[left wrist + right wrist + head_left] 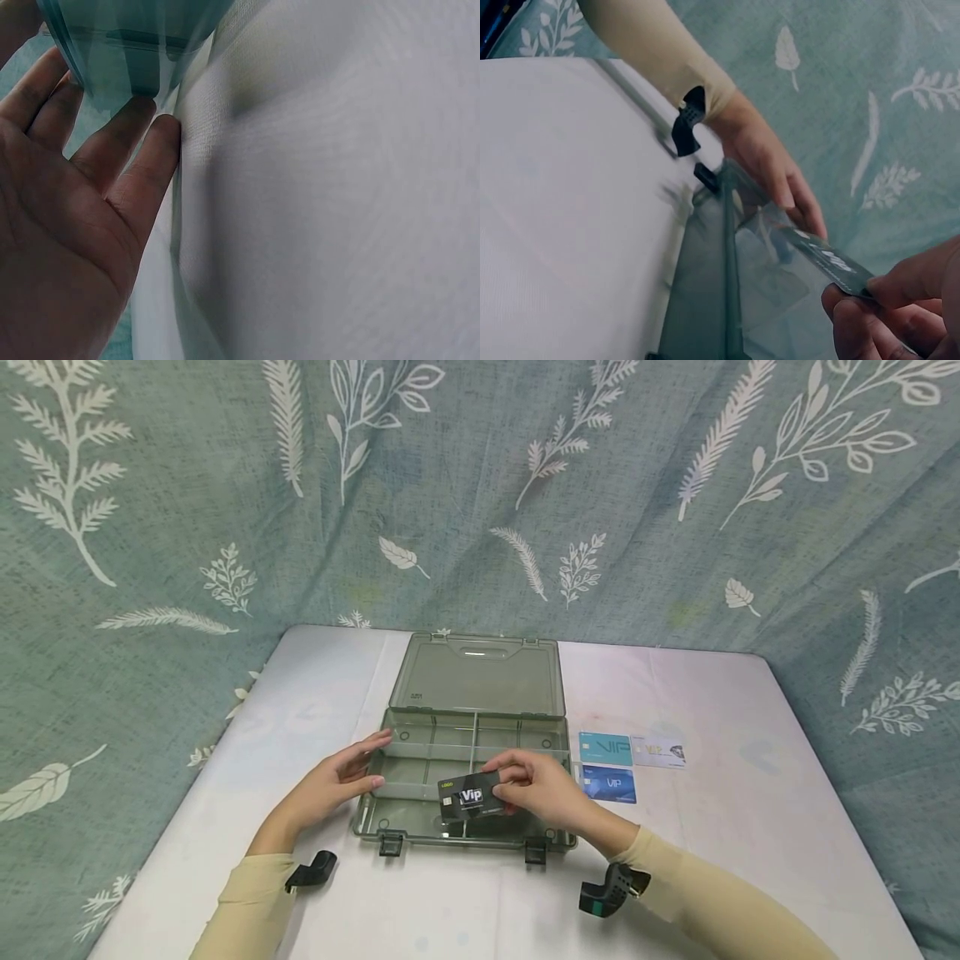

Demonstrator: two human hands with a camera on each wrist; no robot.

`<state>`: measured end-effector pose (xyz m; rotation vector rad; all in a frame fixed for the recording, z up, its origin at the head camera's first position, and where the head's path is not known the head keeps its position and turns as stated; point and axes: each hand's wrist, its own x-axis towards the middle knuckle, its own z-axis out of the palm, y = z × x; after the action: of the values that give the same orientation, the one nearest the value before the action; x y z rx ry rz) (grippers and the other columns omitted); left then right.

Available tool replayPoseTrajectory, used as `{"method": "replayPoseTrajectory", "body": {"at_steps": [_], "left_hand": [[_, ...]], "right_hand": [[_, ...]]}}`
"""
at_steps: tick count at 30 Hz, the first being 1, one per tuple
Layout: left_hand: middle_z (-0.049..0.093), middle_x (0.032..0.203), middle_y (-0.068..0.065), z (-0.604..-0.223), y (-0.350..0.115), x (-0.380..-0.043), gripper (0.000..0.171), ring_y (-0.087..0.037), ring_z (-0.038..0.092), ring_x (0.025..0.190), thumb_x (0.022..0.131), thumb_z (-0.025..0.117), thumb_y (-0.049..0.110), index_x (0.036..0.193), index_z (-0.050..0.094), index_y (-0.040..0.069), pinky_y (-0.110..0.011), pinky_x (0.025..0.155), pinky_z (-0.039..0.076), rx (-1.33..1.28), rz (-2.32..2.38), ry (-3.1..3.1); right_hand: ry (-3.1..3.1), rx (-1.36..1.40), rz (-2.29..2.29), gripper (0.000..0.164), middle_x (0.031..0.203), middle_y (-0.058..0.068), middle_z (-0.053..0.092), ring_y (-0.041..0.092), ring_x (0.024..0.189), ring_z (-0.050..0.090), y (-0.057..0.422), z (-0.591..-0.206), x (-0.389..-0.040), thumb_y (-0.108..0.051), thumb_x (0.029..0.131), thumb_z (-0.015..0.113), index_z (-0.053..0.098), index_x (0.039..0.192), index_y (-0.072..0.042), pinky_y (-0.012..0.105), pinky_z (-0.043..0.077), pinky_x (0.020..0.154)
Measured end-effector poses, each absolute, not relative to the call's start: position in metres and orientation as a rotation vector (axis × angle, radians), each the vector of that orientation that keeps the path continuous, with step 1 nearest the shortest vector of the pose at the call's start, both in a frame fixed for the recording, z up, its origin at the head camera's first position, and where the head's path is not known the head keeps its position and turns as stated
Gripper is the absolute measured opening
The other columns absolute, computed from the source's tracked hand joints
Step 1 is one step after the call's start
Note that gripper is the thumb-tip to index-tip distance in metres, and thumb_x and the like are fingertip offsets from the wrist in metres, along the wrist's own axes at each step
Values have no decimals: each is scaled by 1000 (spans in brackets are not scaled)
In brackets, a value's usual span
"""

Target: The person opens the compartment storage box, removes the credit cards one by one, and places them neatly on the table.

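Observation:
A black VIP card (469,797) is pinched between the thumb and fingers of my right hand (542,787), above the front part of a translucent grey-green compartment box (408,820). In the right wrist view the same card (829,262) slants over the box. My left hand (339,781) rests at the box's left side, its thumb and fingers touching the rim. From the left wrist camera, the left hand (82,180) shows its palm, with the fingers extended against the box wall (112,45). The box's lid (480,675) lies open towards the back.
Right of the box lie a teal VIP card (604,748), a white VIP card (659,751) and a blue VIP card (611,784). Two black latches (391,844) stick out from the box's front edge. A leaf-patterned cloth (465,485) hangs behind the white table (735,860).

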<state>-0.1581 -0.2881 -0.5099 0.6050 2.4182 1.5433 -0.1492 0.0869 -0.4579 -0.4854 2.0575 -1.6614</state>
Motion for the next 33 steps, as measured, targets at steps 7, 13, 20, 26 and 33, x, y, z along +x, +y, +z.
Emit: {"method": "replayPoseTrajectory", "body": {"at_steps": [7,13,20,26,33], "left_hand": [[25,168,-3,-510,-288,-157,64,-35,24,152,99,69,15,156,41,6,-11,115,27,616,1563,2395],[25,168,-5,-510,-288,-157,63,-35,23,152,99,68,15,155,41,5,-10,115,27,609,1572,2386],[24,168,-7,-510,-289,-157,63,-36,23,152,99,68,15,156,41,5,-10,115,27,609,1572,2386],[25,168,-5,-511,-289,-157,63,-36,22,152,99,69,15,155,41,6,-10,115,27,617,1562,2396],[26,167,-8,-511,-288,-157,63,-37,24,151,99,69,15,155,42,6,-11,114,28,620,1548,2413]], "right_hand": [[2078,-460,-1669,31,100,11,75,21,79,70,103,-458,-148,-3,96,67,65,127,-3,48,63,73],[2107,-446,-1654,33,96,9,73,23,78,69,117,-459,-148,-4,97,66,64,130,-4,53,62,76],[2126,-408,-1664,35,89,9,70,25,78,67,134,-457,-147,-5,99,65,60,133,-4,59,59,79],[2169,-413,-1643,37,79,7,65,23,73,62,146,-457,-146,-7,99,66,58,134,1,45,62,75],[2226,-341,-1639,33,87,8,69,22,72,60,159,-457,-144,-5,98,66,61,131,-5,48,61,75]]}}
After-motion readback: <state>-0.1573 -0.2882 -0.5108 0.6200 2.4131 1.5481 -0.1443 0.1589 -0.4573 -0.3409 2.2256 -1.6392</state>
